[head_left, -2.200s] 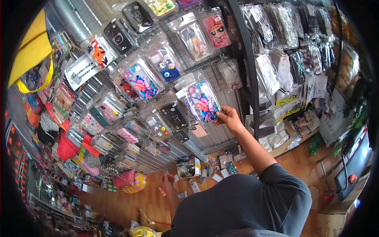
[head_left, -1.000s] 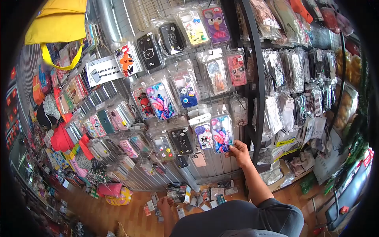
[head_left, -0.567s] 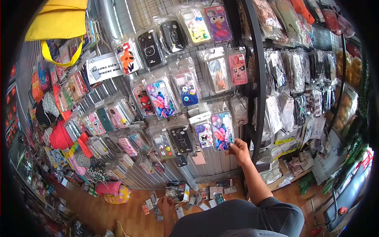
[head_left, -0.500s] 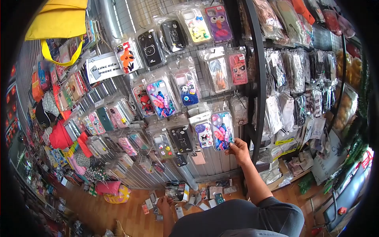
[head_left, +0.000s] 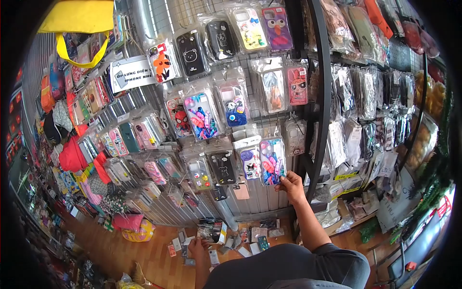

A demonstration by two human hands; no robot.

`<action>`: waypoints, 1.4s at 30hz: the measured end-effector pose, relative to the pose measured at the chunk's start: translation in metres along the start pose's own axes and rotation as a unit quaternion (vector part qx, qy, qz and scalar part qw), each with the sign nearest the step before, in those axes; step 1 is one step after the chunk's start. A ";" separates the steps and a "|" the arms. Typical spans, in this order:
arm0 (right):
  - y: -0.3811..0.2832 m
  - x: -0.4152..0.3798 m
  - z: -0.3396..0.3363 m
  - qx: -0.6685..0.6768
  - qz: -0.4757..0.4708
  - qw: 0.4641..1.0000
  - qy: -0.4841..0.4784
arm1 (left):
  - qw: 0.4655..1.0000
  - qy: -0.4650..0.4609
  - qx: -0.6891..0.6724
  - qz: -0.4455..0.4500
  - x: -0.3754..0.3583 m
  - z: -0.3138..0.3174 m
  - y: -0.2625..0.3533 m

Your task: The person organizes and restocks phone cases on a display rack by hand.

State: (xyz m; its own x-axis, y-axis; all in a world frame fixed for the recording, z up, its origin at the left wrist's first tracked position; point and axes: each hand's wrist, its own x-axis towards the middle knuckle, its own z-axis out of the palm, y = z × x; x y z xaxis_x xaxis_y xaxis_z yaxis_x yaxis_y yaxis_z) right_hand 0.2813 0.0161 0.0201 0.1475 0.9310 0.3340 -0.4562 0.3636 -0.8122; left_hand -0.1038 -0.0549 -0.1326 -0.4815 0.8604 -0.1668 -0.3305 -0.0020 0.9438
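Note:
My right hand (head_left: pixel 291 188) pinches the lower right corner of a clear-bagged phone case (head_left: pixel 272 162) with a pink and blue leaf pattern. That case is on the low right part of the wall rack, facing me. Just left of it hangs a white and purple cartoon phone case (head_left: pixel 250 164), and a black bear phone case (head_left: pixel 223 168) is farther left. Low down, my left hand (head_left: pixel 196 248) hangs with its fingers loosely apart, and nothing shows in it. In this view it overlaps the floor, close to several loose phone cases (head_left: pixel 211 256).
A wire rack (head_left: pixel 166 12) carries rows of bagged phone cases. A black post (head_left: pixel 320 96) stands right of my right hand, with bagged goods (head_left: pixel 339 139) beyond it. A white sign (head_left: pixel 132 74) and a yellow bag (head_left: pixel 77 17) hang upper left. Boxes and cases lie on the wooden floor (head_left: pixel 103 241).
The view has shifted slightly, so the upper rack appears farther right. My right hand stays at the leaf-patterned case's corner. My left hand appears slightly farther left.

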 end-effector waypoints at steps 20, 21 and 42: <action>0.013 -0.014 0.000 -0.006 0.032 0.999 0.014 | 0.999 0.007 0.032 -0.013 -0.001 -0.006 -0.011; 0.014 -0.014 0.000 -0.007 0.035 0.999 0.015 | 0.999 0.017 0.035 -0.022 -0.001 -0.006 -0.010; 0.015 -0.026 -0.013 0.002 0.035 0.998 0.048 | 0.999 0.009 0.029 -0.037 -0.020 0.020 0.014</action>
State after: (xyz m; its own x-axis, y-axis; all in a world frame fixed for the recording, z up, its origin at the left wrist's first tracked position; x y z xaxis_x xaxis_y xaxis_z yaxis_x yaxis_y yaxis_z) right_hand 0.2820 -0.0019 -0.0073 0.1983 0.9530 0.2290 -0.4725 0.2976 -0.8295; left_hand -0.0830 -0.0621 -0.1105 -0.4729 0.8473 -0.2416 -0.3184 0.0913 0.9435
